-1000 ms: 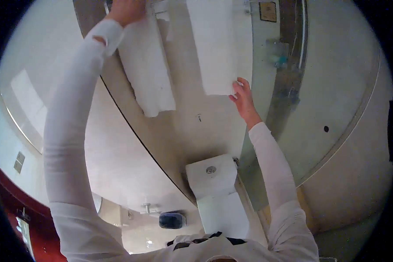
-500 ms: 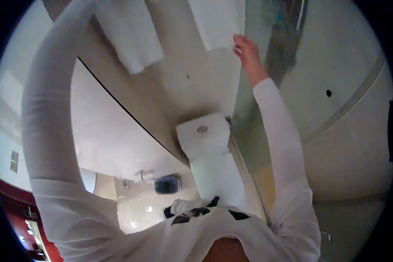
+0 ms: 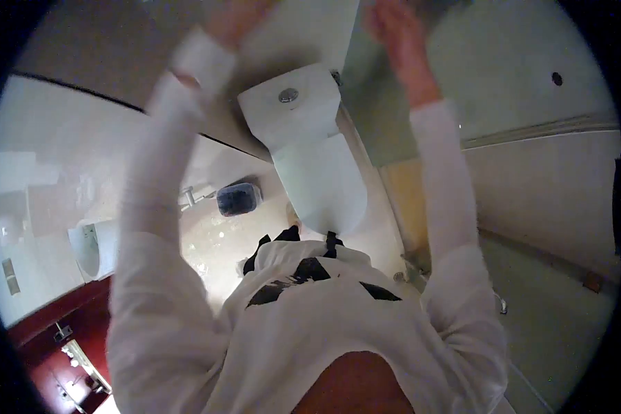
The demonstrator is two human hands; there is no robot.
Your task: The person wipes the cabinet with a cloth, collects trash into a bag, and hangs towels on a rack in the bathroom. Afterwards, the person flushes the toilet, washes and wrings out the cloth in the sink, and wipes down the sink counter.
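Note:
Both my arms reach up and forward over the white toilet (image 3: 322, 181). My left hand (image 3: 245, 17) is blurred at the top edge, and its fingers run out of view. On the right, my right hand (image 3: 401, 41) is raised in front of the greenish glass panel (image 3: 510, 62). Motion smears its fingers, and the top edge cuts the view close to them. Whether either hand holds anything cannot be made out. The toilet's lid is down, with a round flush button (image 3: 288, 95) on its tank.
A dark-lined bin (image 3: 239, 199) stands on the floor left of the toilet. A wall-mounted fixture (image 3: 194, 196) is beside it. Further left are a white basin (image 3: 93, 248) and a red surface (image 3: 62, 331). A floor drain (image 3: 399, 277) lies at the right.
My view has tilted down, so the toilet sits higher and the two hanging white towels are gone from sight. My left hand has come into view; my right hand no longer touches a towel in view.

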